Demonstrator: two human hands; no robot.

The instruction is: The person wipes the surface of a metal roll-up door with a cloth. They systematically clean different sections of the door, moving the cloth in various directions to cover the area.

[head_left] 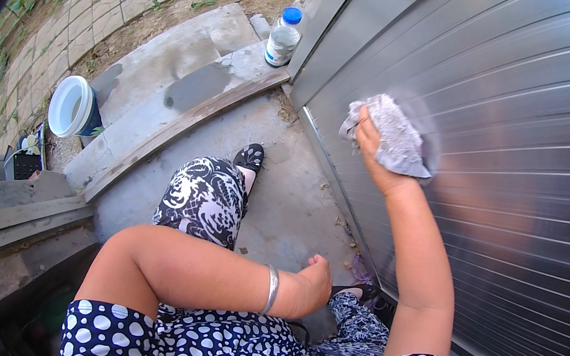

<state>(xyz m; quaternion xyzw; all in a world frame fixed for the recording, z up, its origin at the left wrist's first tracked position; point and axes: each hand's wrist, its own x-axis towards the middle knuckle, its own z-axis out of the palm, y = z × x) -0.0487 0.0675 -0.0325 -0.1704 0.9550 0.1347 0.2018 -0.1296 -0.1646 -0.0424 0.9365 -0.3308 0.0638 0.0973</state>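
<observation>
My right hand point(371, 150) presses a fluffy grey-white cloth point(398, 132) against the silver ribbed metal door point(521, 176). Its fingers are closed on the cloth's left side, and part of the cloth's edge is blurred. In front of my body, my left hand point(314, 285) is curled into a loose fist, with nothing seen in it. A silver bangle point(271, 290) circles that wrist. The left forearm lies across my lap, apart from the door.
A clear bottle with a blue cap point(284, 38) stands on the ledge by the door frame. At the left, a white and blue bucket point(71, 108) sits beyond the concrete step point(200, 77). My shoe point(250, 156) rests on the concrete floor point(287, 215), below the raised sill.
</observation>
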